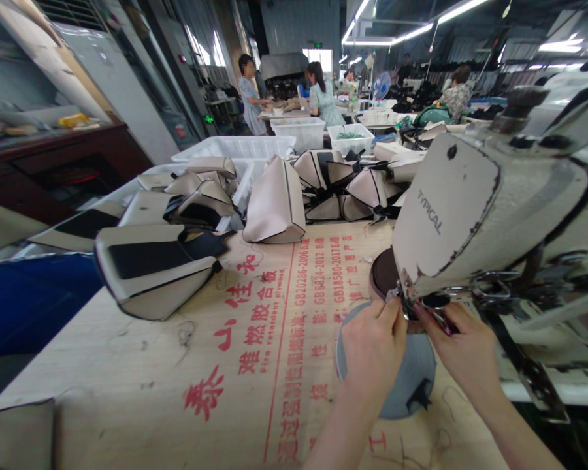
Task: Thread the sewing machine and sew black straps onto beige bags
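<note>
A worn white sewing machine (475, 209) marked TYPICAL reaches in from the right over a plywood table (215, 378). My left hand (372, 349) and my right hand (458, 352) are both up under its head at the needle. Their fingers are pinched together on something small that I cannot make out. Under my hands lies a grey round piece (406, 385), and a brown round piece (382, 274) shows just behind it. My forearms come in from the bottom edge.
Beige-and-black bag pieces (161, 267) lie on the left of the table, with more heaped at the back (333, 186). White plastic bins (240, 149) stand behind them. Other people work at tables far back (321, 98). A dark counter (53, 163) runs along the left.
</note>
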{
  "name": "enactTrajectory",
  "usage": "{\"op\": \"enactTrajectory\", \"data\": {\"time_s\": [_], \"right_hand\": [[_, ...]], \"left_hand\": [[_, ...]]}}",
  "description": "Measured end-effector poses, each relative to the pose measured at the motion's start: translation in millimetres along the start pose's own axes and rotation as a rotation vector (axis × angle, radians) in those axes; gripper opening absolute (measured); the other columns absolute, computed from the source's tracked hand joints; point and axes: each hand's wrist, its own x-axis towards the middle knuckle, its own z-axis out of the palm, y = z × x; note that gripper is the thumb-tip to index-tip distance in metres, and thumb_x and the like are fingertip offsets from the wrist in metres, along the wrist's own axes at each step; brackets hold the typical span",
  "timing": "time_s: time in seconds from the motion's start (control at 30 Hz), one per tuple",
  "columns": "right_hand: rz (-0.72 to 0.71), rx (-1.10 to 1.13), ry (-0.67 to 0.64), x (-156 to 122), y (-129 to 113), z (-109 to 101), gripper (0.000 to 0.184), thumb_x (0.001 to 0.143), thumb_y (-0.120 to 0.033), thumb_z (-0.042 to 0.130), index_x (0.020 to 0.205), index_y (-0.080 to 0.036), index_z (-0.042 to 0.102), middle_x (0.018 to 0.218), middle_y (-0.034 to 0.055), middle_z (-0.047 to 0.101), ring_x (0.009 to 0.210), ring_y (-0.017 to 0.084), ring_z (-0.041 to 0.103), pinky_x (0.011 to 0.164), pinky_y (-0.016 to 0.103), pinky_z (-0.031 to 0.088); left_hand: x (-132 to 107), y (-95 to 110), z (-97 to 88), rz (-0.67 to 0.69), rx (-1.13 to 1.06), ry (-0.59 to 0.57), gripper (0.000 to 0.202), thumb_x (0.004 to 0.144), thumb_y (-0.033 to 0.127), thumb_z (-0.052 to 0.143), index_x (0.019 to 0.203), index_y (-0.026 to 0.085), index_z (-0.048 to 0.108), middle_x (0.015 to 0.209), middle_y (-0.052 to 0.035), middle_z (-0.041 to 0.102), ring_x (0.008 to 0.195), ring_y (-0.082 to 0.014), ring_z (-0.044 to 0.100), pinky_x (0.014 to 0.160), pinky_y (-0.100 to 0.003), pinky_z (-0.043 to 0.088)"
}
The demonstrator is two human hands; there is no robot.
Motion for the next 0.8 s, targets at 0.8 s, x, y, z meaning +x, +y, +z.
{"op": "enactTrajectory", "data": {"time_s": [0.8], "right_hand": [[-0.112, -0.246, 0.034, 8, -6, 8, 0.033, 0.084, -0.038, 0.05, 0.062, -0.017, 0.06, 0.056, 0.005, 0.06, 0.05, 0.017, 0.052, 0.05, 0.025, 0.036]], "left_hand": [[5, -2, -1.6, 0.128, 0.214, -0.04, 0.02, 0.088, 0.02, 0.043, 0.098, 0.02, 0.06, 0.079, -0.0006, 0.065, 0.072, -0.0159, 0.059, 0.056, -0.028, 0.041]]}}
